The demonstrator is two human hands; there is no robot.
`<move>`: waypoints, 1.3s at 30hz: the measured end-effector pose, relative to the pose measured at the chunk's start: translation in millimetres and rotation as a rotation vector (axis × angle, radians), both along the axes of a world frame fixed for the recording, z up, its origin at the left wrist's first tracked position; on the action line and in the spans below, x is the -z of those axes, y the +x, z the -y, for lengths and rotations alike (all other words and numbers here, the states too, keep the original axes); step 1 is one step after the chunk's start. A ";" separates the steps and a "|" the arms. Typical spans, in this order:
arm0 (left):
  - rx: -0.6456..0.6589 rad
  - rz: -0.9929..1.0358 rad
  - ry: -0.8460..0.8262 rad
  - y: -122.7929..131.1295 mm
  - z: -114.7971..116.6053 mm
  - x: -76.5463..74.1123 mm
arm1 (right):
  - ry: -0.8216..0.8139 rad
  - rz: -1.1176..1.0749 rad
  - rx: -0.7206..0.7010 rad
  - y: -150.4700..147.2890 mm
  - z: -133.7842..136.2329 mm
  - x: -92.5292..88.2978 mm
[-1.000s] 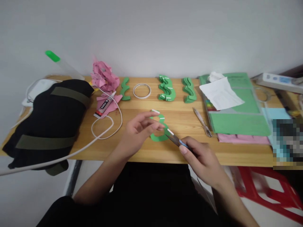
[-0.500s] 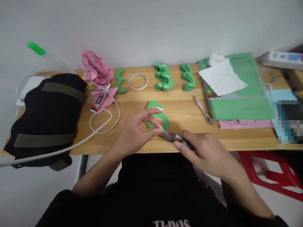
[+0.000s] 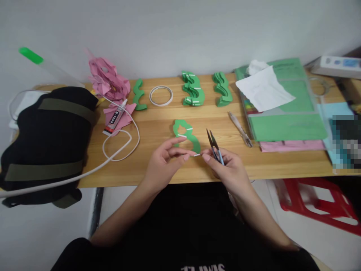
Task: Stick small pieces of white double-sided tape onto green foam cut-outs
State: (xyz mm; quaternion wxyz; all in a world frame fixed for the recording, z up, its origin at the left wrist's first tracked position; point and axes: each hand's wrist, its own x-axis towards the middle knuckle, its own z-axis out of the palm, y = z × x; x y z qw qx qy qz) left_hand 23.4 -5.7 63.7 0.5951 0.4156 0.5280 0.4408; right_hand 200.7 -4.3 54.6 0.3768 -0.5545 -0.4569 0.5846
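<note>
Between my two hands a small white strip of tape is stretched, low over the front of the desk. My left hand pinches its left end between thumb and fingers. The fingertips of my right hand meet the other end. Thread snips stay gripped in that right hand, blades pointing up and away from me. Just behind the hands lies a wavy green paper cutout bearing short white strips, partly covered by my left fingers. One more white strip is at my left index fingertip.
At the back are a tape roll, green cutout stacks and crumpled pink paper. A glue tube, white cable and black bag lie left. Rightward are a pen and green folder.
My right hand has turned the snips from pointing left to pointing upward. Its fingertips have come to the tape strip by my left hand. The view has shifted slightly.
</note>
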 end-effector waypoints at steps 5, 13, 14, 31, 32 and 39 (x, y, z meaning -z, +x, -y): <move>0.038 -0.365 0.230 3.5 14.5 13.5 | -0.026 0.045 0.074 2.5 -0.8 9.4; 0.290 -1.092 1.146 18.2 27.7 55.1 | -0.074 0.181 0.083 17.3 -29.1 31.6; 0.289 -1.120 1.156 19.3 28.3 60.3 | -0.069 0.208 0.064 15.9 -32.1 31.8; 0.315 -1.127 1.132 21.4 32.2 72.8 | -0.020 0.626 -0.089 -7.3 -47.0 24.7; 0.316 -1.119 1.126 21.4 32.3 72.8 | -0.009 0.640 -0.091 -7.4 -46.5 24.5; 0.312 -1.029 1.076 23.0 34.9 77.4 | 0.042 0.692 -0.087 -7.4 -43.9 25.5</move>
